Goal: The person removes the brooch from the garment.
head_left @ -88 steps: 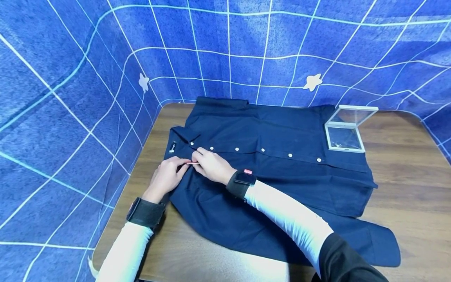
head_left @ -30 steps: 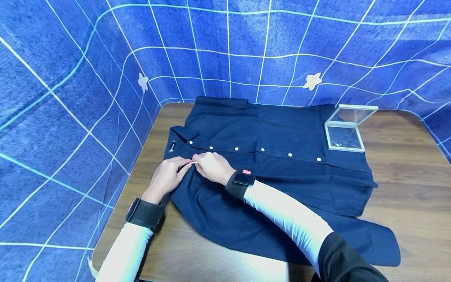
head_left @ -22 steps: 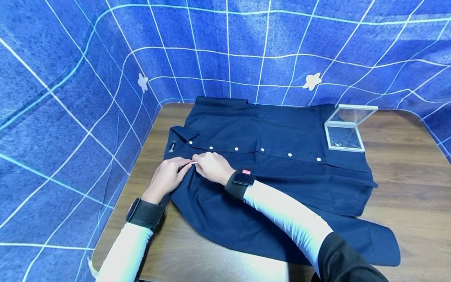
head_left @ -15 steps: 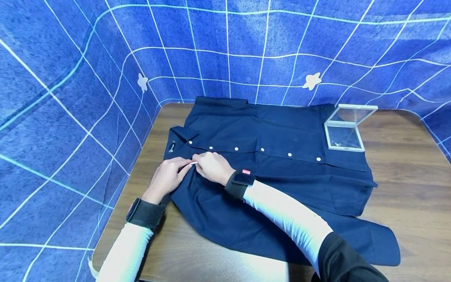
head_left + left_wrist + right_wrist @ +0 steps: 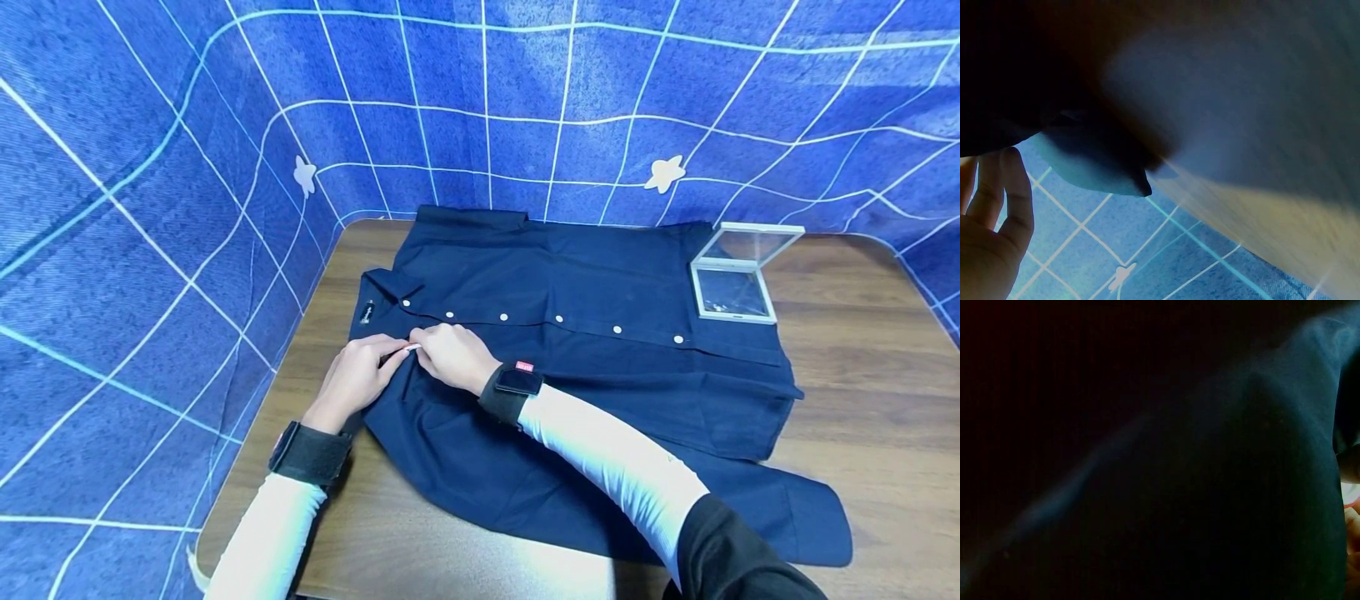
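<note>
Backdrop [image 5: 150,208]: blue cloth with a white grid hung behind and to the left of the worktop.
Worktop [image 5: 862,375]: brown wood, carrying everything else.
Shirt [image 5: 585,375]: dark navy, lay flat across the worktop, collar to the left, white buttons in a row.
Box [image 5: 733,275]: clear, lid raised, sat on the shirt's far right edge, well apart from both hands.
Right hand [image 5: 452,355]: rested on the shirt near the collar, fingers curled and pinching a small white tag [image 5: 412,347].
Left hand [image 5: 356,375]: just beside the right, fingertips meeting it at the tag, fingers curled on the shirt fabric.
</note>
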Available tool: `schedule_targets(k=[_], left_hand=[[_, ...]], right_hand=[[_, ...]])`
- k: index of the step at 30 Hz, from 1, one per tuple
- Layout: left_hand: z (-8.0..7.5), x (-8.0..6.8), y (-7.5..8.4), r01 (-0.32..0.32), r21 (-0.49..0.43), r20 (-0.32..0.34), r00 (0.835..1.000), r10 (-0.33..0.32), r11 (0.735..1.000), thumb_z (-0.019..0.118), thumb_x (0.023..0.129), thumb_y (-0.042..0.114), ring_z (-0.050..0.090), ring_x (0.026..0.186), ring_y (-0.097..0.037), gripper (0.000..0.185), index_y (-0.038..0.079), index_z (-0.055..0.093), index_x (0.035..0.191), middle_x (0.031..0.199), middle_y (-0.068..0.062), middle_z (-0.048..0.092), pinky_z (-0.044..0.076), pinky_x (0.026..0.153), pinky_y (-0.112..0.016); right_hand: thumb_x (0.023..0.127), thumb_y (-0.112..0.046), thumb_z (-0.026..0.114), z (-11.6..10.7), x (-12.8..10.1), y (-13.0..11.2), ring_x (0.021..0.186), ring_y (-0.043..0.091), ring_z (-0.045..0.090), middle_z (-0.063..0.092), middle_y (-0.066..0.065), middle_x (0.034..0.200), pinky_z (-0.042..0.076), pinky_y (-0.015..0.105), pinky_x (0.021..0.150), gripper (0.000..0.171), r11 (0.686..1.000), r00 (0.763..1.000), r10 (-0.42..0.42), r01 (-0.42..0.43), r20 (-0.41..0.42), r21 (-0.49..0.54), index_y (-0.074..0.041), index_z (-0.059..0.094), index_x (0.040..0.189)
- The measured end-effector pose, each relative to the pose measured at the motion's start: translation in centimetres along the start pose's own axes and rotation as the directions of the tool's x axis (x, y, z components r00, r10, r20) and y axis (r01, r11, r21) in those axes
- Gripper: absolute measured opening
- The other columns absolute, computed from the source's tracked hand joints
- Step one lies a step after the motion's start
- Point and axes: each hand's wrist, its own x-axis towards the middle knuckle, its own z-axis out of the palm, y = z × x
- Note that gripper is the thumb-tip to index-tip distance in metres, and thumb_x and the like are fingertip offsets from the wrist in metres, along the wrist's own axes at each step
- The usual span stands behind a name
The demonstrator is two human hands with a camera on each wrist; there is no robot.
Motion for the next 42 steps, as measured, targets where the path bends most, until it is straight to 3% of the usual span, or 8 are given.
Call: schedule_targets(k=[28,39,42], left_hand=[[-0.27,-0.12,-0.18,-0.004,0.021,0.004,1.000,0.004,1.000,0.068,0.093,0.019,0.072,0.092,-0.024,0.015,0.011,0.077,0.102,0.097,-0.005,0.075,0.057,0.078,-0.043],[-0.16,-0.20,-0.15,0.024,0.007,0.002,1.000,-0.024,1.000,0.068,0.093,0.020,0.071,0.093,-0.023,0.016,0.013,0.077,0.103,0.098,-0.004,0.074,0.056,0.079,-0.043],[-0.12,-0.20,-0.07,0.036,0.012,0.001,0.999,-0.036,0.999,0.067,0.092,0.019,0.070,0.086,-0.021,0.018,0.011,0.075,0.107,0.098,-0.005,0.073,0.056,0.074,-0.041]], right_hand=[[0.098,-0.015,0.058,-0.08,-0.18,-0.27,0.080,0.014,0.068,0.071,0.001,0.096,0.055,0.028,0.068,0.012,1.000,0.999,-0.027,0.027,0.019,0.000,-0.012,0.066,0.106],[0.097,-0.016,0.058,0.12,-0.48,0.07,0.082,0.013,0.069,0.071,0.002,0.099,0.056,0.027,0.073,0.016,0.998,0.998,-0.059,0.059,0.004,0.002,-0.011,0.067,0.111],[0.098,-0.016,0.058,0.09,-0.60,0.14,0.083,0.014,0.069,0.071,0.003,0.100,0.056,0.027,0.073,0.016,0.998,0.998,-0.065,0.065,-0.004,0.002,-0.011,0.067,0.110]])
